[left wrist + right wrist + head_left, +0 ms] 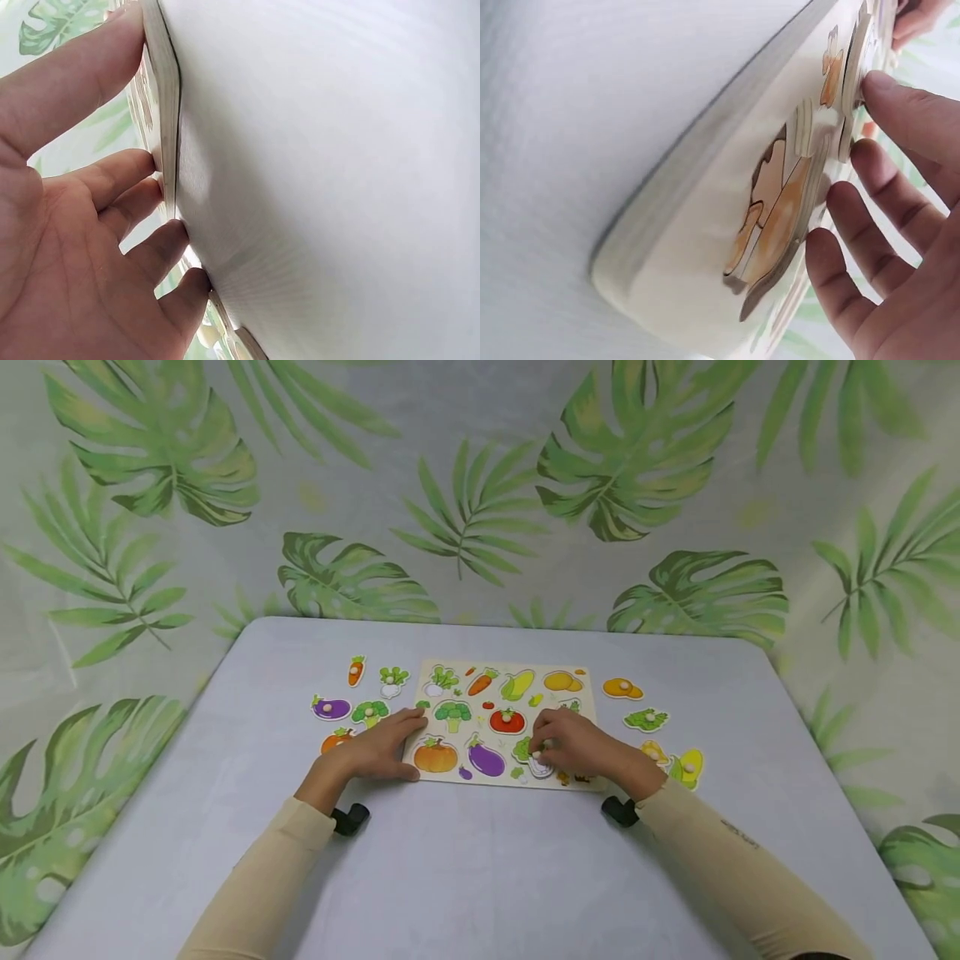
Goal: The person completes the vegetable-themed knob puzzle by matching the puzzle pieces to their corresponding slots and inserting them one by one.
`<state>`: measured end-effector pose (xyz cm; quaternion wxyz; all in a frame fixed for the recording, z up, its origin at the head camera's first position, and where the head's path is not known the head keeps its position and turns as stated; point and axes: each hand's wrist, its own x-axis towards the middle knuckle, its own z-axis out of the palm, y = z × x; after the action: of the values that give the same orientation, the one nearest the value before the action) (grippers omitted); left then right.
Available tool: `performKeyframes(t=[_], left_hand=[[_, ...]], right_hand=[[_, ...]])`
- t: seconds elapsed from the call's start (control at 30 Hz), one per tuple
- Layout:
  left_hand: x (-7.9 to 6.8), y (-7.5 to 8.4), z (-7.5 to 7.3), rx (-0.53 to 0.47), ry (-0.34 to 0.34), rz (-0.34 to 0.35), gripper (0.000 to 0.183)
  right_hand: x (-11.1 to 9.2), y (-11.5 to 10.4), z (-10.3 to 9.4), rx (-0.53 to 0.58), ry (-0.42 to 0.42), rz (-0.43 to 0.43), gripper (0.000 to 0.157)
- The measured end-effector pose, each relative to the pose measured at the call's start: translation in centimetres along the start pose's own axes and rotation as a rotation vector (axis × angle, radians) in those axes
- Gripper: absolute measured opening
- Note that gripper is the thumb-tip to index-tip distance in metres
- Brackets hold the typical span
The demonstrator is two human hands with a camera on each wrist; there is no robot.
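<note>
A wooden vegetable puzzle board (465, 783) lies on the table. My left hand (378, 747) rests against its left side, thumb near the front corner; in the left wrist view the fingertips (172, 232) touch the board's edge. My right hand (573, 742) is over the board's right part, pinching a white, rounded vegetable puzzle piece (540, 767) near its knob. In the right wrist view this piece (855, 82) stands tilted at the thumb and index finger. Beside it is a green leafy picture (521, 749). A knobbed tomato piece (507, 721) sits in the board.
Left of the board lie loose carrot (356, 672), turnip (392, 682), eggplant (332, 708), broccoli (371, 713) and pumpkin (336, 740) pieces. On the right are potato (622, 688), green leafy (646, 720), mushroom (654, 752) and corn (687, 768) pieces. A leaf-patterned cloth (480, 585) hangs behind.
</note>
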<state>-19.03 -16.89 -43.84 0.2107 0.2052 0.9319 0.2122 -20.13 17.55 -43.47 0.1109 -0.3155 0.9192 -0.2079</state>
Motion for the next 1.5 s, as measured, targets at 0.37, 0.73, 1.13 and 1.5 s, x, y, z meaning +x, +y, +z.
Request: performKeyframes(t=[0.37,0.73,1.13,1.5], left_hand=[[-0.1,0.0,0.1,-0.017,-0.007,-0.009,0.085],[0.0,-0.1,-0.1,-0.011,-0.001,-0.006,0.086],[0.0,0.2,-0.2,-0.007,0.001,0.008,0.086],[0.1,0.1,-0.1,-0.009,0.001,0.008,0.085]], right_hand=[[0.0,0.7,0.5,0.041,-0.012,-0.017,0.009],[0.1,0.9,0.6,0.1,-0.017,0.006,0.01],[-1.6,1.9,-1.8,0.287,-0.053,0.088,0.028],[-5.4,3.2,-5.7,0.269,0.069,0.15,0.032]])
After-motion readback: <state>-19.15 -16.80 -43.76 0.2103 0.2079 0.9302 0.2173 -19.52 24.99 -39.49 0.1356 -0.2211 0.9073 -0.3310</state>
